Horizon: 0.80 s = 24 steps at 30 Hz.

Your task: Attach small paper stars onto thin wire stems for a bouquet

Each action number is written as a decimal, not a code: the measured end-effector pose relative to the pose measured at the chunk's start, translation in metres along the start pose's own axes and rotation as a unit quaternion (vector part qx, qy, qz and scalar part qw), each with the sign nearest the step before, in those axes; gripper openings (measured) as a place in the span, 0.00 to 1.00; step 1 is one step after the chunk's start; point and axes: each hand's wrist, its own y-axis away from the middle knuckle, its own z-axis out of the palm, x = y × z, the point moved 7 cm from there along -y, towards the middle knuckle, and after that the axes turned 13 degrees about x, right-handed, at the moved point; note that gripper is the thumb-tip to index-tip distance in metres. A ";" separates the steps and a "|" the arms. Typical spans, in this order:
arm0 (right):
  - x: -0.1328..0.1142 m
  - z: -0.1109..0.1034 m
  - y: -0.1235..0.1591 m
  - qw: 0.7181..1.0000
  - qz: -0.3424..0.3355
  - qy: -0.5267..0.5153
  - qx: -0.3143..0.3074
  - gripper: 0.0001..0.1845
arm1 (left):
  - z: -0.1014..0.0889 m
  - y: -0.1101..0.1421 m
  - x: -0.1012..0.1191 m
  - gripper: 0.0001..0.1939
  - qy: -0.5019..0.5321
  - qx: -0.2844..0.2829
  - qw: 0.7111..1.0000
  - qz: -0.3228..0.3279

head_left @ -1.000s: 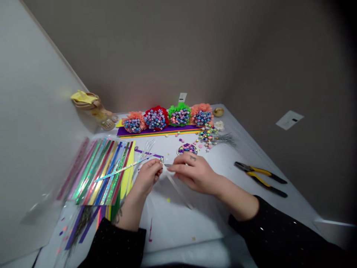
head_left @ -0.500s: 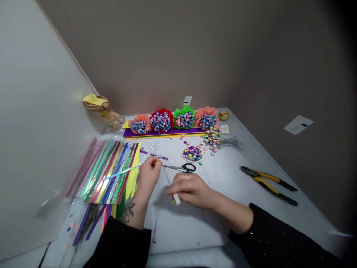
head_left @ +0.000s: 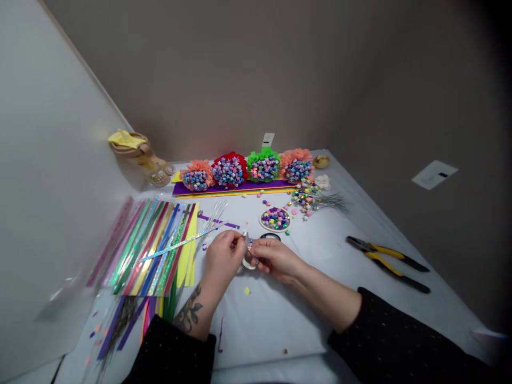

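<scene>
Dim overall, w/ glare on foil strips point(head_left: 138, 240), blur on held pc point(head_left: 249, 264), soft shadows on tabletop point(head_left: 260, 330), R edge blk.

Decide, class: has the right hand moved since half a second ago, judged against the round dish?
Yes. The right hand has moved forward, nearer the round dish, and is now closer to the left hand.
</scene>
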 end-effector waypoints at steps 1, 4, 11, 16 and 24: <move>0.000 0.000 0.000 1.000 0.000 -0.001 -0.003 0.10 | 0.000 0.000 0.001 0.06 -0.002 0.002 1.000 0.006; 0.000 0.001 -0.002 1.000 -0.002 -0.013 -0.007 0.08 | -0.001 0.001 0.005 0.05 -0.007 0.006 0.999 0.040; 0.001 0.001 0.000 1.000 0.007 -0.013 -0.012 0.06 | -0.004 0.001 0.009 0.05 -0.010 0.022 0.997 0.067; -0.006 0.000 0.002 0.999 -0.020 -0.034 0.002 0.09 | -0.002 0.002 0.009 0.05 -0.007 0.010 0.997 0.073; -0.013 -0.002 0.005 0.995 -0.089 -0.007 0.032 0.11 | -0.001 0.004 0.015 0.06 0.010 -0.001 0.996 0.093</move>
